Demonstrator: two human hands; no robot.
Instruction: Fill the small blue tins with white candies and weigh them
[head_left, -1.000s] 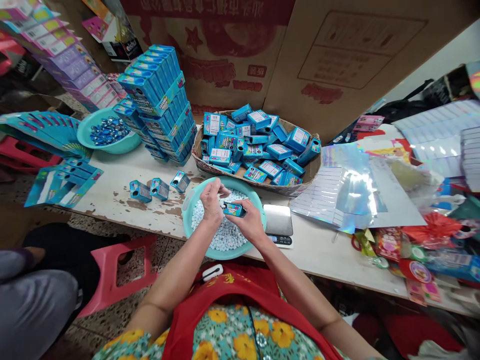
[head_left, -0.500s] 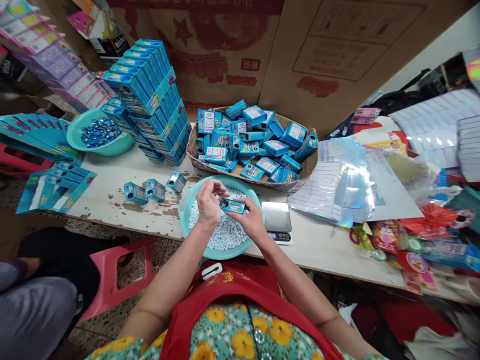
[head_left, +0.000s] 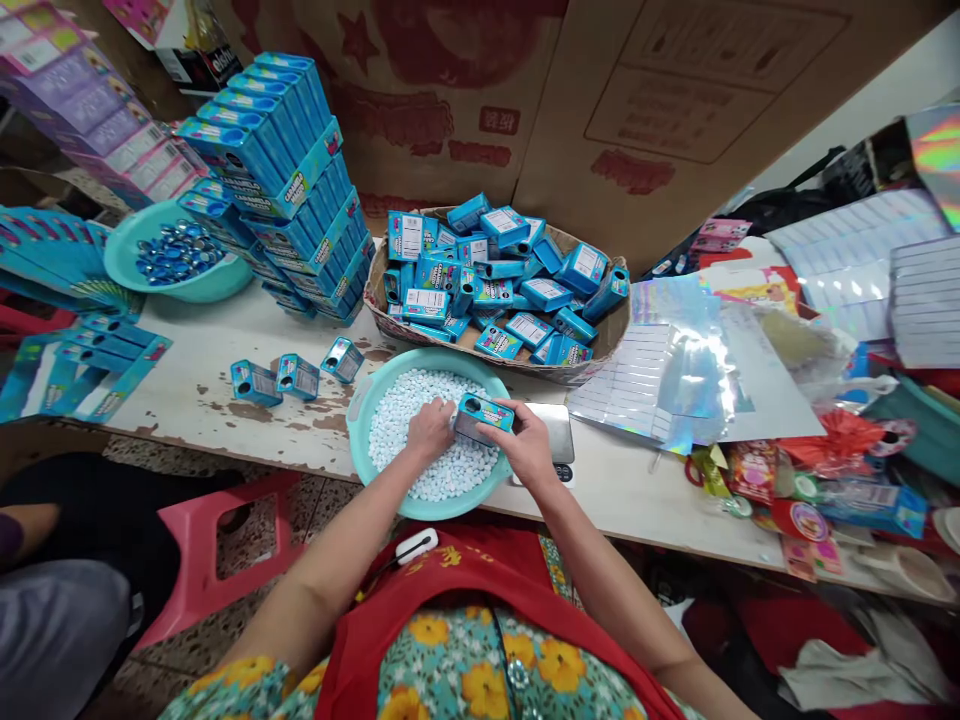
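Observation:
My right hand (head_left: 526, 440) holds a small blue box (head_left: 487, 408) tilted over the right side of a turquoise basin (head_left: 358, 440); a dark round hole shows at the box's left end. Small white pellets (head_left: 397, 425), like candies or mints, fill the basin. My left hand (head_left: 432, 428) is down at these pellets, just left of the box, with its fingers curled; what they grip, if anything, is hidden. Partly behind my right hand lies a kitchen scale (head_left: 559, 430) with a steel plate.
Three blue boxes (head_left: 298, 377) stand left of the basin. Behind it, a cardboard tray (head_left: 592, 372) holds many more. Stacked boxes (head_left: 300, 190) and a bowl of blue pieces (head_left: 217, 285) are at the left. Silvery sheets (head_left: 637, 370) cover the right. A person's leg (head_left: 60, 630) shows beside a pink stool (head_left: 187, 570).
My left hand has moved from beside the box's hole down to the white pellets. The box in my right hand has shifted slightly right and tilted. The whole view has shifted a little.

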